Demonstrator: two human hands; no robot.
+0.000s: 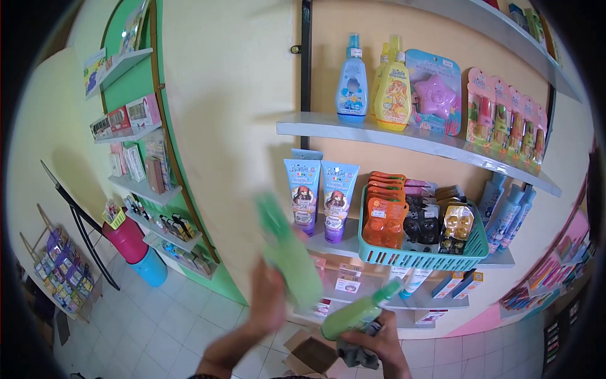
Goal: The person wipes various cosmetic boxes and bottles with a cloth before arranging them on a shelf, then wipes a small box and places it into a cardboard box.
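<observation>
My left hand (pixel 267 302) is closed round a green spray bottle (pixel 291 262), tilted and smeared by motion, in front of the lower shelves. Lower and to the right, my right hand (pixel 382 344) grips a second green bottle (pixel 352 316) with a green cap, tilted up to the right. A dark grey cloth (pixel 358 355) is bunched in the same hand against that bottle. Behind the left bottle stand purple and blue body lotion tubes (pixel 341 199) on the middle shelf. Above them, a blue bottle (pixel 352 82) and a yellow bottle (pixel 393 91) stand on the upper shelf.
A teal basket (pixel 423 256) of packaged items juts over the middle shelf's edge. Carded pink items (pixel 505 117) line the upper shelf's right side. An open cardboard box (pixel 312 354) is on the tiled floor below my hands. Green-backed shelves (pixel 148 183) stand left.
</observation>
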